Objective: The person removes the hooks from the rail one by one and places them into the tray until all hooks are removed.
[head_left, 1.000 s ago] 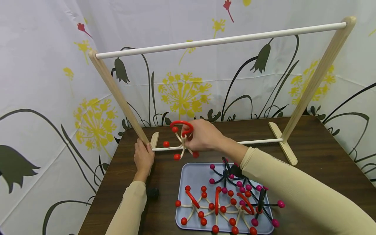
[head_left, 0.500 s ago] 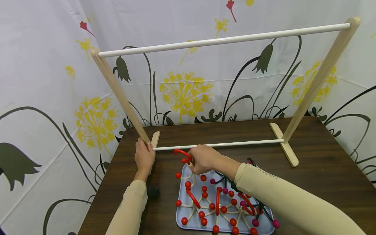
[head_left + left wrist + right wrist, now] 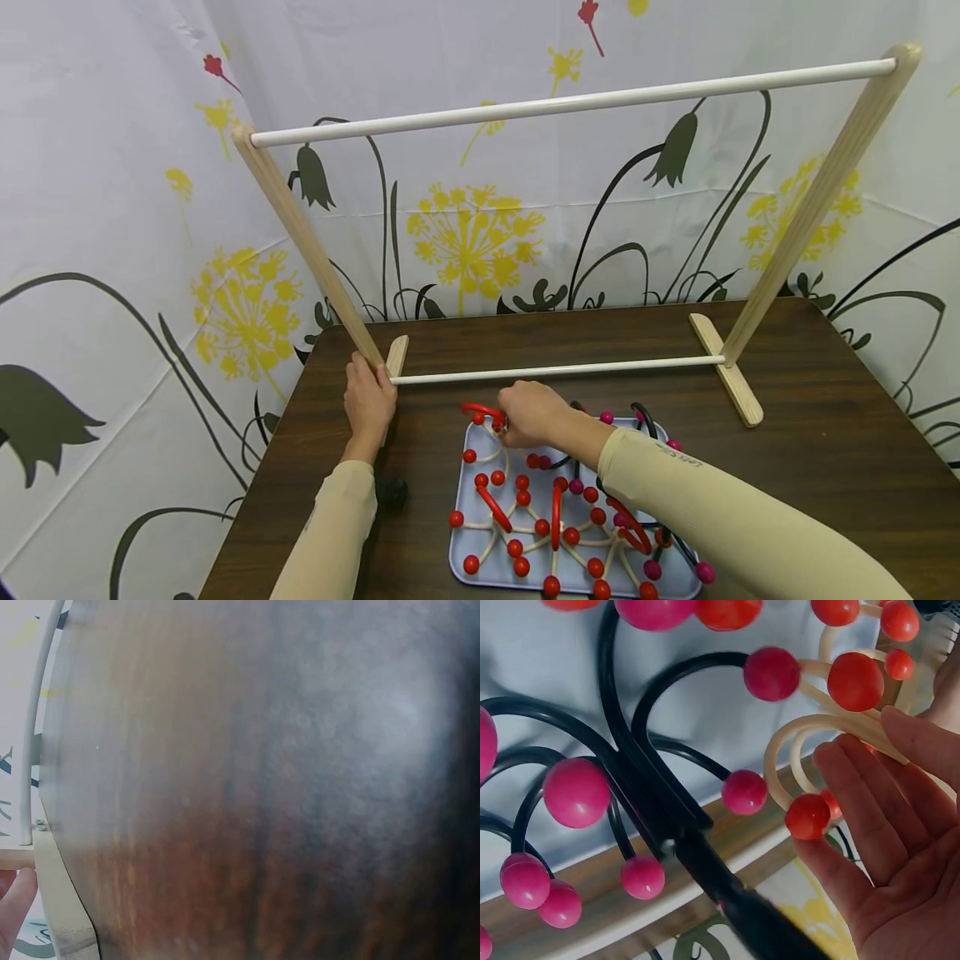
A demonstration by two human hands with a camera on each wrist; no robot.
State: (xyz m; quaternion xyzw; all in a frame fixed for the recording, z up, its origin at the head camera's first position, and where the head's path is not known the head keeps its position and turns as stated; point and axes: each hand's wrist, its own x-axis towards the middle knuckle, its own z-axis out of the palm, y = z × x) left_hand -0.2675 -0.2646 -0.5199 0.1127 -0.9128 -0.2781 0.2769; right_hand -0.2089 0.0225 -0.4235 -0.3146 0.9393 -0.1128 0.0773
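My right hand [image 3: 531, 412] pinches a hanger with a red hook [image 3: 483, 410], its curved cream arms [image 3: 776, 761] ending in red balls. That hanger is at the tray's back left corner, and I cannot tell if it bears on the tray. In the right wrist view my hand [image 3: 900, 847] shows its palm, with the cream arms running in between thumb and fingers. My left hand [image 3: 369, 400] grips the foot of the left upright [image 3: 307, 250] of a wooden rack; only fingers [image 3: 16, 907] show in the left wrist view.
The blue-grey tray [image 3: 459, 546] holds several more red-ball hangers [image 3: 555, 521] and black ones with magenta balls [image 3: 577, 793]. The rack's white top rod [image 3: 570, 104] and bottom rod [image 3: 558, 370] span the brown table [image 3: 810, 467]. A small black object [image 3: 392, 493] lies beside the left sleeve.
My right hand has brought the red-hook hanger down from in front of the bottom rod to the tray's back left. The left hand stays on the upright.
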